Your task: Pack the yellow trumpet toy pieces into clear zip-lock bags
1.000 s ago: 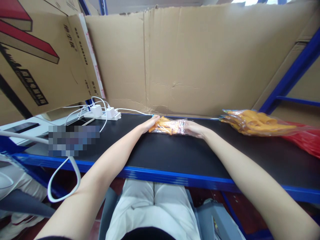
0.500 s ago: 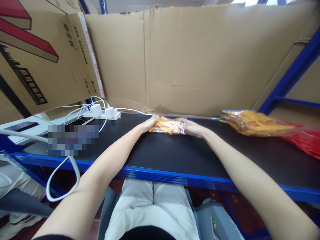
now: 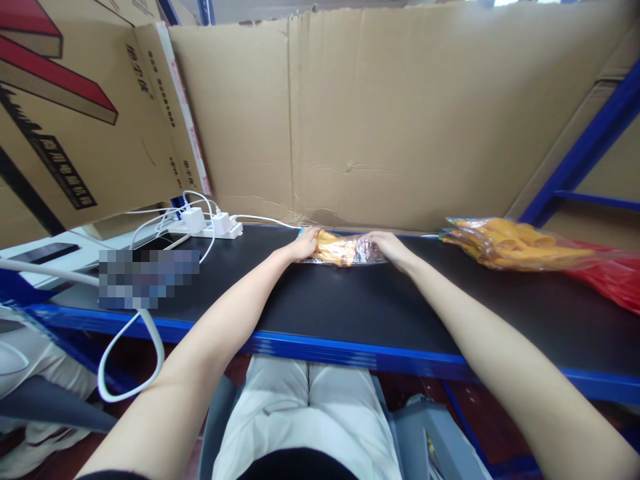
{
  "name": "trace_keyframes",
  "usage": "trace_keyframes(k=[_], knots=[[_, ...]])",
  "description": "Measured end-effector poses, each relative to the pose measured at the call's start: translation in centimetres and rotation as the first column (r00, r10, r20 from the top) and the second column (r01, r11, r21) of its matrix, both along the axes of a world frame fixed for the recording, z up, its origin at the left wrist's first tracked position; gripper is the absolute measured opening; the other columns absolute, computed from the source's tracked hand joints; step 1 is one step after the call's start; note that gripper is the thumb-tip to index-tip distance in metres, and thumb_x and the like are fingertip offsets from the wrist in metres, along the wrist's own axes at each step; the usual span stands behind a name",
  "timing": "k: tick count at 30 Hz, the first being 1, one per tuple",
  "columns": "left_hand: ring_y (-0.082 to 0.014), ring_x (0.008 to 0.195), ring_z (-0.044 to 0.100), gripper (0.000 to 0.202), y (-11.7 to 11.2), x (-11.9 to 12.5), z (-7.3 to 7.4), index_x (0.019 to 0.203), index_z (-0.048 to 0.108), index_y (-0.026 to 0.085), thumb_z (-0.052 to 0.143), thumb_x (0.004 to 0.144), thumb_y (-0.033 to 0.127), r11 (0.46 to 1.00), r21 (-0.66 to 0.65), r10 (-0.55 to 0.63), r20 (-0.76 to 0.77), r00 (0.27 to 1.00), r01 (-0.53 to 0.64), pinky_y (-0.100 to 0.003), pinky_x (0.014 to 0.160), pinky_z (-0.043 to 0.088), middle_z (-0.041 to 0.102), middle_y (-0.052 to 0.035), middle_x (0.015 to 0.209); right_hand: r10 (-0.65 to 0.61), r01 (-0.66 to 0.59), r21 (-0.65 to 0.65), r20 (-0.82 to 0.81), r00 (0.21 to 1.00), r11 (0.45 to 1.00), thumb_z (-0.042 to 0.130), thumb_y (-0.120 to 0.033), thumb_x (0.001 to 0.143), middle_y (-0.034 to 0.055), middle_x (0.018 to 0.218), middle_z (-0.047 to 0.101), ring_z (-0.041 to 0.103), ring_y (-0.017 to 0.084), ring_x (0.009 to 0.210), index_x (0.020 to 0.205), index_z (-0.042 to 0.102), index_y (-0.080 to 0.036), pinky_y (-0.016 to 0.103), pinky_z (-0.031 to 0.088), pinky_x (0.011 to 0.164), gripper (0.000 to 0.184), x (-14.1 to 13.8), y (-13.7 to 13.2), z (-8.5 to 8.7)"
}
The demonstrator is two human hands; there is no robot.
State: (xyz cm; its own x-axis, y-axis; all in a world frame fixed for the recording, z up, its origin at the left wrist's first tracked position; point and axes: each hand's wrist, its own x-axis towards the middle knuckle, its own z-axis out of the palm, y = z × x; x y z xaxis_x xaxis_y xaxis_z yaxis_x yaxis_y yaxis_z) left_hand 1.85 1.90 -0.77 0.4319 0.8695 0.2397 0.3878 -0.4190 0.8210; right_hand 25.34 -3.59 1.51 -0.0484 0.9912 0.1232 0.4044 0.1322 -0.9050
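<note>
A clear plastic bag (image 3: pixel 336 251) with folded orange-yellow contents, which look like rubber gloves, lies on the black tabletop in front of the cardboard. My left hand (image 3: pixel 304 245) grips its left end, fingers over the top. At the other end, my right hand (image 3: pixel 387 248) has its fingers closed on the loose, see-through part of the bag. Some fingertips of both hands are hidden. Off to the right lies a pile of similar bagged orange-yellow items (image 3: pixel 515 243), apart from my hands.
Red plastic (image 3: pixel 607 275) lies at the far right. A white power strip (image 3: pixel 220 230) with plugs and cables stands at the back left, near a phone (image 3: pixel 45 252). A white cable loop (image 3: pixel 159 353) hangs over the blue table edge (image 3: pixel 350 353). Cardboard (image 3: pixel 400 120) walls the back.
My right hand has shifted its hold and now shows its fingers on top of the bag. The bag looks flatter and more stretched out to the right. My left hand has moved slightly over its end.
</note>
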Motion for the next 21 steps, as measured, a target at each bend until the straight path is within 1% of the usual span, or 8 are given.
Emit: trace_keyframes(k=[2, 4, 8, 12, 14, 17, 19, 21], knots=[[-0.0251, 0.136, 0.019, 0.053, -0.4, 0.0, 0.3, 0.128, 0.043, 0.009, 0.036, 0.076, 0.015, 0.989, 0.124, 0.093, -0.141, 0.986, -0.076, -0.040, 0.112, 0.009, 0.033, -0.0140, 0.142, 0.065, -0.066, -0.002, -0.062, 0.996, 0.998, 0.041, -0.023, 0.078, 0.0062, 0.065, 0.063, 0.054, 0.009, 0.052, 0.075, 0.061, -0.011, 0.019, 0.035, 0.048, 0.023, 0.2, -0.1, 0.4], [-0.0269, 0.135, 0.022, 0.054, -0.8, -0.2, 0.7, 0.129, 0.043, 0.008, 0.035, 0.076, 0.014, 0.977, 0.188, 0.150, -0.246, 0.958, -0.104, -0.043, 0.111, 0.011, 0.033, -0.0153, 0.142, 0.124, -0.123, 0.010, -0.064, 0.990, 0.992, 0.042, -0.031, 0.080, 0.0077, 0.069, 0.065, 0.056, 0.010, 0.057, 0.072, 0.061, -0.011, 0.020, 0.036, 0.052, 0.029, 0.3, -0.3, 0.6], [-0.0278, 0.134, 0.025, 0.055, -1.3, -0.9, 1.6, 0.132, 0.040, 0.015, 0.030, 0.078, 0.015, 0.977, 0.183, 0.173, -0.395, 0.902, -0.107, -0.054, 0.108, 0.008, 0.035, -0.0118, 0.143, 0.114, -0.120, 0.038, 0.129, 0.985, 0.992, 0.063, -0.038, 0.066, 0.0031, 0.067, 0.062, 0.052, 0.009, 0.057, 0.069, 0.062, -0.013, 0.020, 0.035, 0.053, 0.025, -0.1, -1.0, 0.6], [-0.0256, 0.130, 0.034, 0.051, -1.0, -1.6, 1.8, 0.130, 0.043, 0.021, 0.031, 0.080, 0.017, 0.969, 0.220, 0.201, -0.448, 0.871, -0.111, -0.055, 0.108, 0.006, 0.044, -0.0073, 0.138, 0.081, -0.107, 0.089, 0.261, 0.962, 0.990, 0.063, -0.033, 0.066, 0.0023, 0.068, 0.062, 0.053, 0.011, 0.062, 0.066, 0.061, -0.014, 0.023, 0.039, 0.060, 0.020, -0.2, -0.9, 0.3], [-0.0248, 0.123, 0.043, 0.048, -0.9, -1.7, 1.8, 0.126, 0.048, 0.019, 0.034, 0.080, 0.019, 0.950, 0.291, 0.237, -0.447, 0.862, -0.110, -0.051, 0.108, 0.014, 0.052, -0.0078, 0.131, -0.023, -0.047, 0.166, 0.394, 0.919, 0.985, 0.060, -0.030, 0.069, 0.0034, 0.075, 0.065, 0.057, 0.015, 0.074, 0.066, 0.061, -0.015, 0.028, 0.041, 0.071, 0.015, 0.2, -0.5, 0.1], [-0.0221, 0.113, 0.053, 0.041, -1.2, -1.4, 2.1, 0.116, 0.057, 0.014, 0.036, 0.081, 0.019, 0.896, 0.430, 0.306, -0.418, 0.856, -0.110, -0.038, 0.102, 0.032, 0.060, -0.0097, 0.119, -0.246, 0.072, 0.297, 0.602, 0.760, 0.952, 0.056, -0.028, 0.073, 0.0041, 0.089, 0.065, 0.056, 0.021, 0.093, 0.071, 0.062, -0.018, 0.036, 0.038, 0.083, 0.012, 0.9, 0.0, -0.2], [-0.0208, 0.105, 0.057, 0.038, -1.5, -1.1, 2.3, 0.109, 0.061, 0.014, 0.036, 0.081, 0.018, 0.861, 0.493, 0.339, -0.369, 0.866, -0.127, -0.032, 0.094, 0.039, 0.064, -0.0099, 0.111, -0.353, 0.131, 0.366, 0.648, 0.675, 0.921, 0.054, -0.029, 0.075, 0.0054, 0.098, 0.063, 0.053, 0.023, 0.100, 0.076, 0.062, -0.019, 0.039, 0.037, 0.085, 0.012, 1.4, 0.3, -0.5], [-0.0200, 0.096, 0.060, 0.034, -1.7, -0.9, 2.5, 0.103, 0.063, 0.014, 0.039, 0.079, 0.017, 0.844, 0.510, 0.365, -0.314, 0.877, -0.169, -0.029, 0.087, 0.043, 0.068, -0.0087, 0.098, -0.430, 0.198, 0.402, 0.643, 0.634, 0.894, 0.054, -0.031, 0.076, 0.0080, 0.101, 0.060, 0.053, 0.024, 0.100, 0.080, 0.059, -0.018, 0.039, 0.038, 0.083, 0.015, 1.8, 0.5, -0.5]])
